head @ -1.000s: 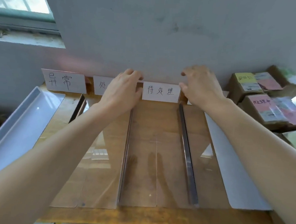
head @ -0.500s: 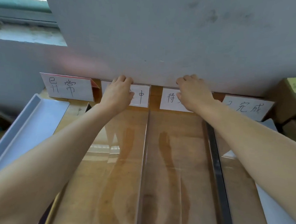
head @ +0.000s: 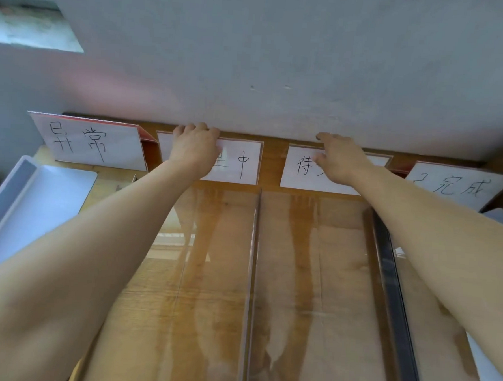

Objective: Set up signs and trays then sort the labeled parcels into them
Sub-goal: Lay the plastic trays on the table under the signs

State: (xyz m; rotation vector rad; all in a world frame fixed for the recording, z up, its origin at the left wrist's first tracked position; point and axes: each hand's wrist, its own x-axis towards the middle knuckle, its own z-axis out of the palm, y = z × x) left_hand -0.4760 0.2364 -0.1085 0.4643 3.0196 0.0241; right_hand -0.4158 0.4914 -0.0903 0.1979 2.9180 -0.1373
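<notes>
Lower left of the frame: a white tray [head: 37,200] sits at the left end of the wooden table [head: 272,162]. Just above it, the first sign [head: 91,142] stands by the grey wall [head: 282,59], reading 异常, with no hand on it.

Next along, the left hand [head: 194,148] is on the second sign [head: 240,163], fingers curled over its top edge and gripping it. The hand covers the first characters; 理中 shows beside it.

Centre frame, two clear trays lie side by side, left clear tray [head: 218,276] and right clear tray [head: 312,282], their walls meeting down the middle.

Right of centre, the right hand [head: 340,163] pinches the third sign [head: 298,169], thumb on its face, fingers over the top. Only 待 shows.

A dark strip [head: 391,287] runs down beside the right clear tray. Far right, the fourth sign [head: 456,185] stands tilted, apart from both hands.
</notes>
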